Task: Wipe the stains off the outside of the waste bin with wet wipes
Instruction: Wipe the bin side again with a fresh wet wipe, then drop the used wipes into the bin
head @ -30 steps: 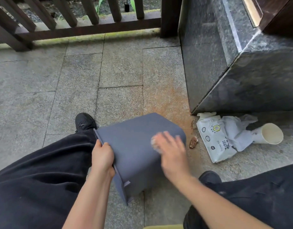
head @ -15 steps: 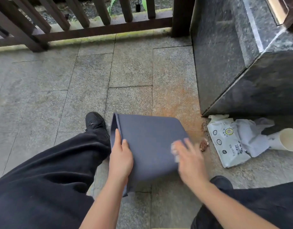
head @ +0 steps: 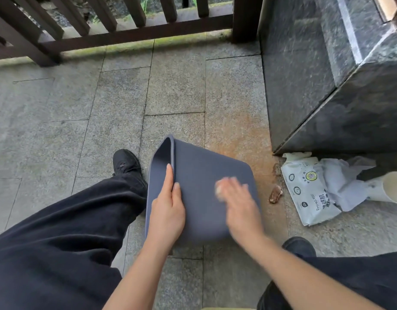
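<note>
A dark blue-grey waste bin [head: 199,171] lies tipped on its side on the stone floor between my legs, its open mouth facing left. My left hand [head: 168,206] grips the bin's rim, thumb inside and fingers on the outer wall. My right hand [head: 240,206] presses flat on the bin's upper side, blurred by motion, with a small white wet wipe [head: 218,190] showing under the fingertips. A white wet wipes pack [head: 309,193] lies on the floor to the right.
Crumpled white wipes [head: 343,177] and a tipped paper cup [head: 392,186] lie by the pack. A small brown scrap [head: 275,194] sits beside the bin. A dark granite block [head: 327,74] stands at right, a wooden railing [head: 117,25] at the back. My black shoes flank the bin.
The bin has been turned so its mouth faces more left and up. My left hand shifted its grip along the rim. My right hand keeps rubbing the wipe over the bin's side.
</note>
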Demonstrator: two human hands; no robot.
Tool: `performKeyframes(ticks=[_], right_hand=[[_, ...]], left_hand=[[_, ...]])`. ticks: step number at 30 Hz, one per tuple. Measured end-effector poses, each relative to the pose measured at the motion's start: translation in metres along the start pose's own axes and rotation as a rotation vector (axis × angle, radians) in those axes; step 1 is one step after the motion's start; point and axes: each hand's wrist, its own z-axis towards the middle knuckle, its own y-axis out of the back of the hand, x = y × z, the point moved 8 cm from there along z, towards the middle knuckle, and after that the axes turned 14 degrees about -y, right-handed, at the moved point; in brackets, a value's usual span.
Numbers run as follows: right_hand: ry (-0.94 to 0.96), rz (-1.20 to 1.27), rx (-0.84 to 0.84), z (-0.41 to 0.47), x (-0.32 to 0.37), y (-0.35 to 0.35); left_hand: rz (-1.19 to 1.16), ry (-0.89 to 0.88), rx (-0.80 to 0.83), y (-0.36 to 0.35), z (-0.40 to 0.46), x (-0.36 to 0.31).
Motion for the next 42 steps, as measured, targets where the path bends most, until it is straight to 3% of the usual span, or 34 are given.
performKeyframes(ticks=[2, 4, 6, 7, 10, 12, 14, 18, 20, 22, 25, 27, 29, 33, 35, 38, 42], right_hand=[[-0.453, -0.003, 0.032, 0.022, -0.069, 0.01], [-0.56, 0.08, 0.083, 0.025, -0.059, 0.002], [-0.364, 0.27, 0.073, 0.006, 0.004, -0.006], [-0.154, 0.302, 0.069, -0.015, 0.04, -0.012], [0.488, 0.073, 0.099, -0.069, 0.1, -0.017], [0.646, -0.034, 0.065, -0.056, 0.082, -0.009], [0.552, -0.072, 0.034, -0.017, 0.065, 0.001], [0.0, 0.028, 0.092, 0.075, 0.023, 0.002], [-0.128, 0.073, 0.117, 0.091, 0.021, 0.0], [0.0, 0.069, 0.097, 0.074, 0.046, 0.001], [0.381, 0.056, 0.123, -0.004, 0.083, 0.0], [0.411, 0.066, 0.192, -0.034, 0.069, 0.003], [0.213, 0.099, 0.192, -0.031, 0.032, 0.014], [-0.524, 0.079, 0.12, -0.013, -0.092, 0.04], [-0.777, 0.043, 0.046, -0.011, -0.143, 0.054], [-0.905, 0.01, 0.023, 0.002, -0.178, 0.05], [-0.84, -0.085, 0.075, 0.032, -0.189, 0.021]], left_hand=[[-0.004, -0.027, 0.024, -0.004, -0.002, -0.005], [0.006, -0.078, 0.051, -0.005, 0.003, -0.008], [0.003, -0.104, 0.047, -0.004, 0.008, -0.006], [0.004, -0.116, 0.04, -0.001, 0.01, -0.005], [-0.043, -0.137, 0.073, 0.001, 0.005, -0.003], [-0.049, -0.196, 0.107, 0.001, 0.001, -0.009], [0.013, -0.267, 0.107, 0.0, 0.004, -0.012], [0.033, -0.256, 0.058, -0.001, 0.008, -0.012], [0.005, -0.224, 0.061, -0.004, 0.007, -0.01], [0.005, -0.198, 0.051, -0.004, 0.007, -0.006], [0.028, -0.113, 0.029, -0.002, 0.006, 0.001], [0.023, -0.085, 0.039, -0.002, 0.002, -0.001], [0.014, -0.097, 0.063, -0.004, -0.003, -0.009], [0.123, -0.153, 0.086, -0.007, -0.013, -0.04], [0.265, -0.213, 0.056, -0.004, -0.015, -0.057], [0.436, -0.281, 0.05, -0.005, -0.013, -0.077], [0.585, -0.272, 0.146, -0.023, -0.013, -0.076]])
